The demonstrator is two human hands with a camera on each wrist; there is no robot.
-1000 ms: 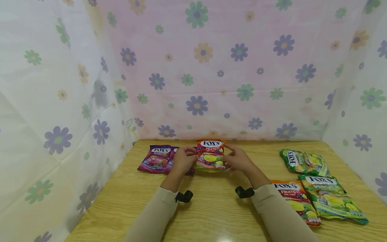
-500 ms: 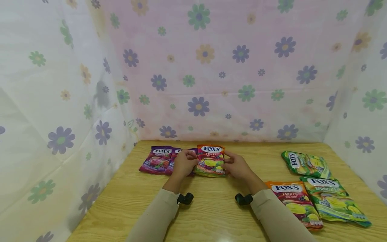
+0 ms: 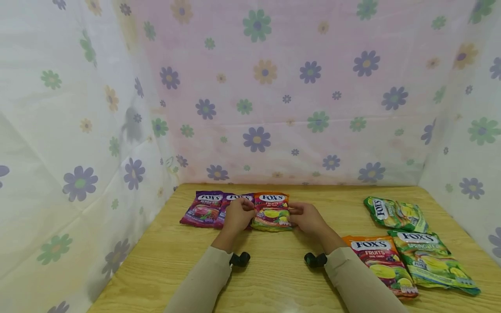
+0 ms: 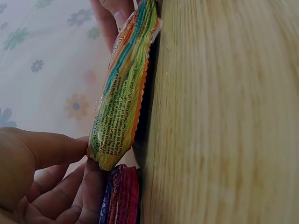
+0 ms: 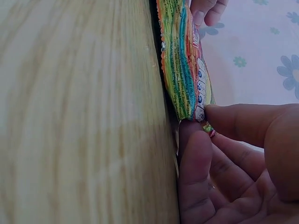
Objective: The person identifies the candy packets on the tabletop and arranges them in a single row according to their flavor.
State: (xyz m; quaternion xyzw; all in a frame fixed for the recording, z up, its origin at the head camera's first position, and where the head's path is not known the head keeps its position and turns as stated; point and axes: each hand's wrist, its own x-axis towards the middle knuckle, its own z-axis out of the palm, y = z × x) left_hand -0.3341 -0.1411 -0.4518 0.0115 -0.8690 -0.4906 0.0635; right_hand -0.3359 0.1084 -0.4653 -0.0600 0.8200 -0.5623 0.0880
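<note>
Six candy bags are in play, and only one is being handled: an orange Fruits bag (image 3: 271,213), held face up at the far middle of the tabletop (image 3: 270,278). Its left edge is pinched by the left hand (image 3: 238,215), with the thumb on the upper side and the fingers (image 4: 91,193) tucked below; its right edge is pinched much the same way by the right hand (image 3: 310,221). A dark gap is seen under the near edge in both wrist views, so it may be a touch raised; whether the far edge is touching down can't be told. Just left are the leftmost purple bag (image 3: 203,211) and a second purple bag (image 3: 235,197), the latter partly hidden by the left hand. Over on the right, another Fruits bag (image 3: 381,266) is parked near, with a near green bag (image 3: 434,261) right up against it and a far green bag (image 3: 396,214) just beyond. Best guess at the step: the held bag is being set down in line with the purple ones. Next, it'd probably need to be laid flat and both pinches eased off evenly, the left one carefully, since the neighbouring purple bag could easily get nudged.
</note>
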